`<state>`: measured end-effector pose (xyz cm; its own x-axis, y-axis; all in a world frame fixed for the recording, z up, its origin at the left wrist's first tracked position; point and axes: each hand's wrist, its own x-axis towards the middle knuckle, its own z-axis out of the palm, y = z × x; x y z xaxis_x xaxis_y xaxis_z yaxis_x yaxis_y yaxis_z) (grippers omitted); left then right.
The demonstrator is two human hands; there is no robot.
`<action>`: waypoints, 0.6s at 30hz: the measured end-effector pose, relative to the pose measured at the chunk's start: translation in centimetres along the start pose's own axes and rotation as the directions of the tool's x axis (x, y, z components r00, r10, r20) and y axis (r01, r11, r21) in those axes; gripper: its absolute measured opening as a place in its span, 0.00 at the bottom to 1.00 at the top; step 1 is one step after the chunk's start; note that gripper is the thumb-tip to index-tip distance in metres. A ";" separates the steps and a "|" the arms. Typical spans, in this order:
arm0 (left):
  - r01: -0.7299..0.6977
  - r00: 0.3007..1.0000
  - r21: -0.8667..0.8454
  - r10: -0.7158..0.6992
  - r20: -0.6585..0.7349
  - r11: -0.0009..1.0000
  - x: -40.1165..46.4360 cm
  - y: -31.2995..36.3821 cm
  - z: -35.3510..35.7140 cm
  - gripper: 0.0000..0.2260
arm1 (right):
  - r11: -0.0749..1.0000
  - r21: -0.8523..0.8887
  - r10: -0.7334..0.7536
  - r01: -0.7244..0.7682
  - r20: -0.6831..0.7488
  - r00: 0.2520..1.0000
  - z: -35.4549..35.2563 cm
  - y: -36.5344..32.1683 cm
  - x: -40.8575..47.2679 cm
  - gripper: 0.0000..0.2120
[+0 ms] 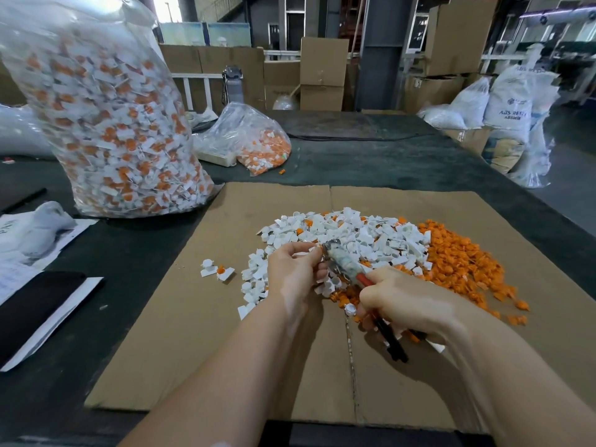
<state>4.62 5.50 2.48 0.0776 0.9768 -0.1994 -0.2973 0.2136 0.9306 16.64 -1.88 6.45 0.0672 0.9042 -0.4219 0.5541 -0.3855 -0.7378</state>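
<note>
From my remote seat I watched both hands work over the cardboard sheet (193, 317) that lay along the near edge of the tabletop (113, 253); the right hand (406, 304) had its grip wrapped round the red and black handles of the pliers (346, 267), whose taped head pointed up and left; the left hand (295, 269) had its grip narrowed to a pinch on a small piece (317, 249) held right against the tool's tip, mostly hidden by the fingertips, so I could not tell its shape. Both hands hovered over the near side of the white pieces (354, 233), heaped at the middle of the sheet; the orange caps (458, 256) spread just beside that heap, touching it, toward the sheet's right edge; a few stray pieces (216, 271) sat apart on the heap's left. A big clear bag (113, 124) of mixed white and orange parts stood at the sheet's far left corner; a smaller bag (254, 140) slumped farther back, near the middle of the tabletop; papers (32, 240) lay at the left edge.
</note>
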 end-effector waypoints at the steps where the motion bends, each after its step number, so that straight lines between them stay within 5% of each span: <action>1: -0.001 1.000 -0.002 0.001 -0.003 1.000 0.0 0.0 0.0 0.05 | 1.000 -0.019 -0.008 0.008 -0.007 1.000 0.0 -0.1 0.0 0.01; 7: -0.005 1.000 0.001 0.005 -0.007 1.000 0.2 -0.6 -0.1 0.02 | 0.977 -0.193 -0.113 0.084 -0.142 0.983 0.7 -0.1 0.2 0.10; 18: -0.023 1.000 0.007 0.023 -0.014 1.000 0.2 -1.1 -0.2 0.02 | 0.966 -0.200 -0.212 0.163 -0.258 0.942 0.7 1.3 0.2 0.19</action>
<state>4.78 5.47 1.37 0.0572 0.9816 -0.1821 -0.2922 0.1909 0.9371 16.78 -2.34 5.00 0.1603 0.9815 -0.1050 0.7120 -0.1887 -0.6763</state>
